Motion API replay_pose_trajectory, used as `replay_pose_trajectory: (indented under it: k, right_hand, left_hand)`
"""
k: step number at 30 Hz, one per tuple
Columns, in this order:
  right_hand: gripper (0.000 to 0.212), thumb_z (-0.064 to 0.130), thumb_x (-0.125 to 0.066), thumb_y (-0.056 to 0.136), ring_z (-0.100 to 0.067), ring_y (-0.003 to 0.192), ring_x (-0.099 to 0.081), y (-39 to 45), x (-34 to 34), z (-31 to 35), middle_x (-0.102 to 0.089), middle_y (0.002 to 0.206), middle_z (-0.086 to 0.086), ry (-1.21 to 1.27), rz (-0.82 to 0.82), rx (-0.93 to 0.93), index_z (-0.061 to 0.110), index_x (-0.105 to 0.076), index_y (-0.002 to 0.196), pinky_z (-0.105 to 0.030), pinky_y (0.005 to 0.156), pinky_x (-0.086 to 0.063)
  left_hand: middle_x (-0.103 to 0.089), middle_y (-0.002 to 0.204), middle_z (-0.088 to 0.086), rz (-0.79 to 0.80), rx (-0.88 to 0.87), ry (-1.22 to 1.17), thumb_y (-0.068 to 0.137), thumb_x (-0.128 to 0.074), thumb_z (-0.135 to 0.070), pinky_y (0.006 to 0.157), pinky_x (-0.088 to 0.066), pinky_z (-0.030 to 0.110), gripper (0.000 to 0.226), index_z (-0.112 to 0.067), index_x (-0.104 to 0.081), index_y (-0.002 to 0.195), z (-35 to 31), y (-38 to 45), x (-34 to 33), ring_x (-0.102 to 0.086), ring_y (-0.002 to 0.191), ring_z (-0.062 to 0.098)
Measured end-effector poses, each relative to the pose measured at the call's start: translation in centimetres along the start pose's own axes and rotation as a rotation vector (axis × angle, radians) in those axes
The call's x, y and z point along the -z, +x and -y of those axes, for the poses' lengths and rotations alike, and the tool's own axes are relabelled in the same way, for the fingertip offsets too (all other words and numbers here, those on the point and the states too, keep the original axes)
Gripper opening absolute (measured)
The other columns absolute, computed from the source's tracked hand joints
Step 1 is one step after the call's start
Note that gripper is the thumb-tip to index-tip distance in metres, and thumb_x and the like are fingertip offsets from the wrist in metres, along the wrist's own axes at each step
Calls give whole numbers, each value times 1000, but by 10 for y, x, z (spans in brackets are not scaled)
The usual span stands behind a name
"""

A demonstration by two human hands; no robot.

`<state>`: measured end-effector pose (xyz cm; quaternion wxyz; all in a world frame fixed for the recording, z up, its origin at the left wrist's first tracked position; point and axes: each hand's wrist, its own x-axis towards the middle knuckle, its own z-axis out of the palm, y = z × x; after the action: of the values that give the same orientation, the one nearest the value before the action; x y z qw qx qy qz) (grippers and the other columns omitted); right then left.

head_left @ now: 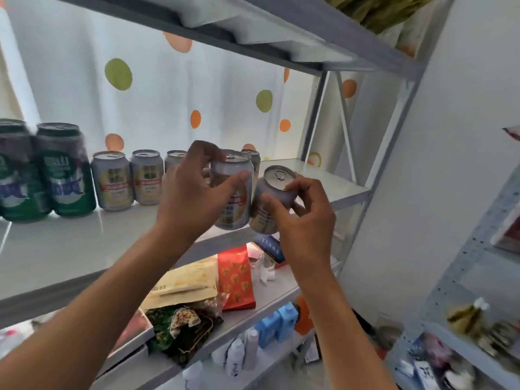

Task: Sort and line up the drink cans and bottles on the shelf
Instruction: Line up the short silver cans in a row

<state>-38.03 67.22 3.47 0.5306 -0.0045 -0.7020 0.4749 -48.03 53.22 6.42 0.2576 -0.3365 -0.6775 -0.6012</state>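
My left hand (194,190) grips a silver and yellow can (235,204) by its upper part, just above the front edge of the white shelf (70,243). My right hand (304,218) holds a second silver and yellow can (271,198), tilted to the left and nearly touching the first. Along the back of the shelf stand two green cans (66,170) at the left, then several more silver and yellow cans (114,181). Another can (253,160) is mostly hidden behind the held one.
The right end of the shelf (323,181) is bare up to the grey upright post (315,114). Snack bags (236,277) lie on the shelf below. Small bottles and blue boxes (275,325) stand lower down. A second shelf unit (478,277) is at the right.
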Motion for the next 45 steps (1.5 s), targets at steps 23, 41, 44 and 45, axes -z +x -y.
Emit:
replay_pose_trajectory:
  k: [23,41,44,45]
  right_hand:
    - [32,21,-84,78,-12,115,-63,113,-49,-111,-67,116,13,161,-212,-40,37,-62,95,-33,93,-57]
    - [32,17,-84,79,-19,119,-61,211,21,-186,-67,122,-4,212,-179,-44,23,-63,103,-36,94,-57]
    - [33,19,-84,79,-21,117,-62,226,26,-201,-67,118,-1,229,-161,-17,29,-62,101,-36,93,-58]
    - [33,19,-84,79,-22,116,-63,230,27,-205,-67,116,1,235,-157,-15,30,-61,100,-36,92,-58]
  left_hand:
    - [-65,92,-35,-72,170,-105,60,-81,-52,50,-46,9,36,-37,-58,82,63,107,-58,-66,75,-8]
    - [-69,94,-17,-31,53,193,61,-78,-55,58,-51,22,38,-30,-55,78,39,184,-184,-68,79,-1]
    - [-69,86,-18,-34,56,260,56,-80,-57,59,-46,16,40,-29,-58,75,44,195,-207,-66,75,-4]
    - [-69,80,-18,-32,58,285,53,-80,-58,58,-44,14,42,-28,-59,73,47,198,-213,-65,74,-4]
